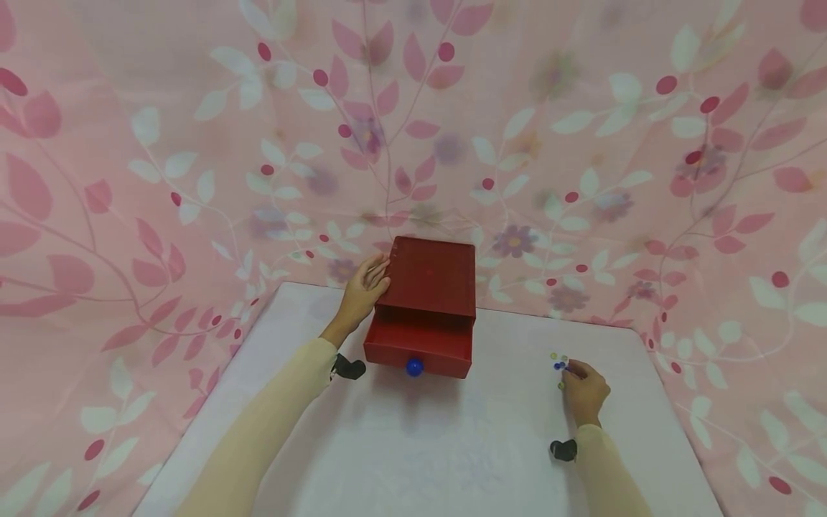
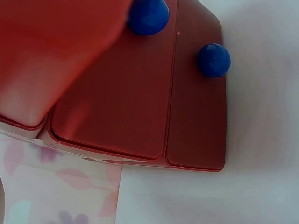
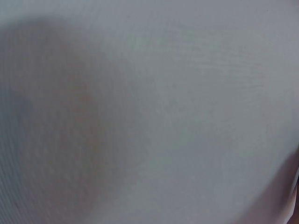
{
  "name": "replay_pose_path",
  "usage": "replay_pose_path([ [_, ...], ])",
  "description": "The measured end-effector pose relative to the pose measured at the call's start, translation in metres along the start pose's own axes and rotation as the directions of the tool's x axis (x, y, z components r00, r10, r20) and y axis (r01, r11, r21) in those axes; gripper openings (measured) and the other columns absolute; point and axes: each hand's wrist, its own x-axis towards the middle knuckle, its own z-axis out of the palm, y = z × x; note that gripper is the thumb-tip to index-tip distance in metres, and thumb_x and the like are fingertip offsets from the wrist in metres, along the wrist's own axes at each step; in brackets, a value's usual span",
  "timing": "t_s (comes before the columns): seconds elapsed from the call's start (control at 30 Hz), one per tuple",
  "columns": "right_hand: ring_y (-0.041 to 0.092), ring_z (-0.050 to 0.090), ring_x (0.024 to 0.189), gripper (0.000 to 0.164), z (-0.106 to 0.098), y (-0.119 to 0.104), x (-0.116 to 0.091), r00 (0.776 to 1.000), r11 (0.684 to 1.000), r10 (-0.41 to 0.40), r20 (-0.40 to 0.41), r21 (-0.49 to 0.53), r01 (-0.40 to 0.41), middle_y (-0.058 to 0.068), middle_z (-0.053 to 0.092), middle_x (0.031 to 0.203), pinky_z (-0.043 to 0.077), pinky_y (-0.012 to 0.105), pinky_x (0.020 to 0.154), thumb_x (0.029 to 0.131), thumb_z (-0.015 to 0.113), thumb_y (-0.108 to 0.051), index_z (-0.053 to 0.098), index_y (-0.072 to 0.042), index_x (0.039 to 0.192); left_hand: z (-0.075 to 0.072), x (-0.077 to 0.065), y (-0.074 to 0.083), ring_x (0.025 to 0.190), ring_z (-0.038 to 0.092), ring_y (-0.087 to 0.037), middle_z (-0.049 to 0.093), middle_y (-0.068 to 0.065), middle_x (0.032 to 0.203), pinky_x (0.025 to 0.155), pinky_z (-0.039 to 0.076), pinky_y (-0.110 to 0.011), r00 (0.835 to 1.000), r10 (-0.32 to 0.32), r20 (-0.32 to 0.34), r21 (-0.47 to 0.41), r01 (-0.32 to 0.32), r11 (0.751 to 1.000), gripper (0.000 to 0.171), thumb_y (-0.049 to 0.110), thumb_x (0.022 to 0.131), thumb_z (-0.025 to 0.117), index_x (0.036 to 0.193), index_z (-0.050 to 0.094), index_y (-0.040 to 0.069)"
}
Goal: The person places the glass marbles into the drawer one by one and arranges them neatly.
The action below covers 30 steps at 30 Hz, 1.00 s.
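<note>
A red drawer cabinet stands on the white table, its top drawer pulled out toward me, a blue round knob on its front. My left hand rests against the cabinet's left side, fingers extended along it. In the left wrist view, the pulled-out drawer looms at upper left; below it are two closed drawer fronts with blue knobs. On the right, my right hand has its fingertips right at several small blue and yellow-green marbles. I cannot tell whether it pinches one.
Pink cloth with leaves and flowers hangs behind and at both sides of the table. Black wrist devices are worn on both wrists. The right wrist view shows mostly a pale surface with a blurred shadow.
</note>
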Motion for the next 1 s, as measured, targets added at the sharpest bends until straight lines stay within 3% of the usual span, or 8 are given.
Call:
replay_pose_path([
  [0.33,0.032,0.060,0.110,0.032,-0.003,-0.001,0.000,1.000,1.000,-0.006,0.028,0.026,0.005,0.020,0.065,0.119,0.051,0.045,0.095,0.093,0.059,-0.005,0.064,0.000,0.125,0.000,0.001,0.001,0.139,0.028,-0.045,0.027,-0.036,0.149,0.114,0.032,-0.043,1.000,0.002,-0.001,0.002,-0.002,1.000,0.060,-0.009,0.094,0.054,0.146,0.024,-0.016],
  [0.8,0.033,0.055,0.116,0.034,-0.011,0.000,-0.003,0.999,0.997,0.034,0.005,0.065,-0.034,0.017,0.064,0.122,0.044,0.050,0.102,0.092,0.059,-0.009,0.064,-0.004,0.126,0.001,-0.002,0.000,0.139,0.027,-0.045,0.027,-0.036,0.149,0.115,0.029,-0.046,1.000,0.004,0.005,-0.007,-0.004,1.000,0.060,-0.008,0.095,0.055,0.146,0.024,-0.016],
  [1.0,0.031,0.060,0.113,0.031,-0.014,-0.010,0.001,0.997,0.996,-0.036,-0.063,0.080,0.041,0.015,0.067,0.119,0.045,0.046,0.099,0.091,0.064,-0.009,0.068,-0.004,0.121,0.000,-0.002,-0.001,0.139,0.027,-0.046,0.026,-0.036,0.149,0.116,0.028,-0.047,0.999,0.033,0.009,-0.001,-0.033,0.999,0.059,-0.008,0.095,0.055,0.146,0.026,-0.014],
])
